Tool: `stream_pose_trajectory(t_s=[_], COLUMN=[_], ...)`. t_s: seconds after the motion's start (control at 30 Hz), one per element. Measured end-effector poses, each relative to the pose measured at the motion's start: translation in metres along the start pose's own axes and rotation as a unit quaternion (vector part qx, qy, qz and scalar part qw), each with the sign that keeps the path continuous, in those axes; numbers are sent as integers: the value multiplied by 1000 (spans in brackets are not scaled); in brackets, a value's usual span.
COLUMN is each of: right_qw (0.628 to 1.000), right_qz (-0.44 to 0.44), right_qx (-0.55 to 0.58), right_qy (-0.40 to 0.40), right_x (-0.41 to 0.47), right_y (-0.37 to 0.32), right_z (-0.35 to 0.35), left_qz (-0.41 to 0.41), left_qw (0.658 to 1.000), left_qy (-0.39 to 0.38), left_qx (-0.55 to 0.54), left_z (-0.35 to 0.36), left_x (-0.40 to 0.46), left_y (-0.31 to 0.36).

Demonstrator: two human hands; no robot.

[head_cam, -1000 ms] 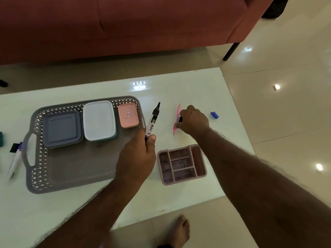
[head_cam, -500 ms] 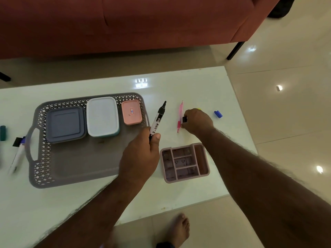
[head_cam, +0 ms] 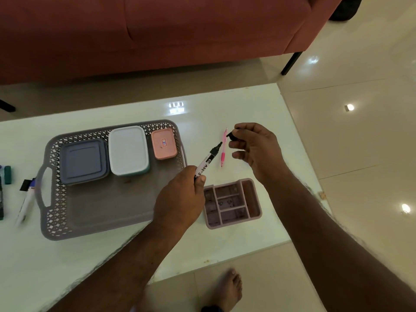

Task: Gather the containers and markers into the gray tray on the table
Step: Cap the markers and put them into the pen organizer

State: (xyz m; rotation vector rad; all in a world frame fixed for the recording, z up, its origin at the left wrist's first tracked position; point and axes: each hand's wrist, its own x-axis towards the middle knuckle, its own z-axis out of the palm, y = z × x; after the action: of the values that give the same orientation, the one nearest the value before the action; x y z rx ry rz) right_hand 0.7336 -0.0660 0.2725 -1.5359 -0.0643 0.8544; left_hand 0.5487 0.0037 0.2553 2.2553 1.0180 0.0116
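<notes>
While left hand (head_cam: 180,199) grips marker (head_cam: 208,159), right hand (head_cam: 254,147) pinches cap (head_cam: 231,135) above pink pen (head_cam: 223,152)

gray tray (head_cam: 56,212) front half open, containers (head_cam: 128,150) behind

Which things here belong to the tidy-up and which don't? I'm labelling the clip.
Job: tray, three lidded containers in it, pink organizer, black marker in left hand, cap in right hand, pink pen, markers at left.
Not: sofa, foot.
</notes>
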Motion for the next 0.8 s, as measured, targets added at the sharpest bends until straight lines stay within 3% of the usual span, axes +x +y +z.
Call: stream_pose_trajectory(t_s=[0.53, 0.8], right_qw=[992, 997], right_qz=[-36, -41], right_qx=[-107, -48], right_qy=[-58, -40], right_x=[-29, -37], right_y=[3, -1], right_z=[1, 10], left_qz=[24, 36], left_qw=[1000, 998], left_qy=[5, 21], left_qx=[-1, -42], left_z=[3, -2], left_x=[-5, -1], left_y=[4, 14])
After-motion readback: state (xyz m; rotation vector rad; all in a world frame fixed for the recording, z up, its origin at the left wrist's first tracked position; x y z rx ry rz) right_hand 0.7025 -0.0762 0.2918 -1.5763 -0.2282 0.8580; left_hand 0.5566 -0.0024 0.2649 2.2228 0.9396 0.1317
